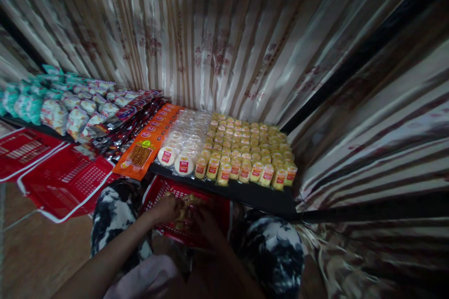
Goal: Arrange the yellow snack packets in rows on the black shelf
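Both my hands are low inside a red plastic basket (pixel 224 210) between my knees. My left hand (pixel 168 209) has its fingers curled against small yellowish wrapped pieces (pixel 189 201) lying in the basket; what it grips is too dim to make out. At the right side of the same pieces is my right hand (pixel 207 223), its fingers dark and blurred. Just beyond the basket, rows of small yellow wrapped cakes (pixel 245 149) with red and white labels stand on a black shelf (pixel 252 198).
Left of the cakes lie round white wrapped biscuits (pixel 184 163), an orange snack packet (pixel 140 154), dark red packets (pixel 119 131), white bags (pixel 77 121) and green bags (pixel 31 103). Red baskets (pixel 70 177) with white handles sit at left. A pleated curtain (pixel 224 32) hangs behind.
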`<move>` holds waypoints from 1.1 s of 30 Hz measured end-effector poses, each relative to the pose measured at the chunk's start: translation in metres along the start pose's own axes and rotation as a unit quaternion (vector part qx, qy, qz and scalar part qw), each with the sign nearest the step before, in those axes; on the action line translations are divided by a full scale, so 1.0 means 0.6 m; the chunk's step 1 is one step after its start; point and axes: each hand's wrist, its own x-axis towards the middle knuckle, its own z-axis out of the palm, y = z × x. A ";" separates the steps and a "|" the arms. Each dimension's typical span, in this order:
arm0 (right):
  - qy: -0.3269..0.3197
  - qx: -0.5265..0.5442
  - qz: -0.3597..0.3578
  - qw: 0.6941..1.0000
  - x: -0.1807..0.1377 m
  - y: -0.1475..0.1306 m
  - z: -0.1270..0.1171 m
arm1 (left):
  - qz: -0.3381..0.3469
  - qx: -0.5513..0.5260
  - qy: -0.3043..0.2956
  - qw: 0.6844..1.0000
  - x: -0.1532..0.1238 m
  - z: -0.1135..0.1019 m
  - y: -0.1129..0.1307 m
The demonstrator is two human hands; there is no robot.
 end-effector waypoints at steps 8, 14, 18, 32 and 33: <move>0.012 0.187 0.010 0.982 -0.039 -0.061 -0.029 | 0.107 -0.209 0.024 0.972 -0.019 -0.019 0.037; 0.068 0.156 -0.023 0.985 -0.046 -0.054 -0.048 | 0.088 -0.280 0.046 0.955 -0.024 -0.026 0.073; 0.117 0.137 -0.041 0.983 -0.038 -0.058 -0.061 | 0.095 -0.352 0.042 0.930 -0.033 -0.036 0.091; 0.123 0.274 -0.012 0.954 -0.029 -0.121 -0.110 | 0.099 -0.469 0.017 0.877 -0.014 -0.039 0.109; 0.123 0.279 -0.009 0.952 -0.028 -0.123 -0.111 | 0.091 -0.481 0.020 0.872 -0.012 -0.038 0.112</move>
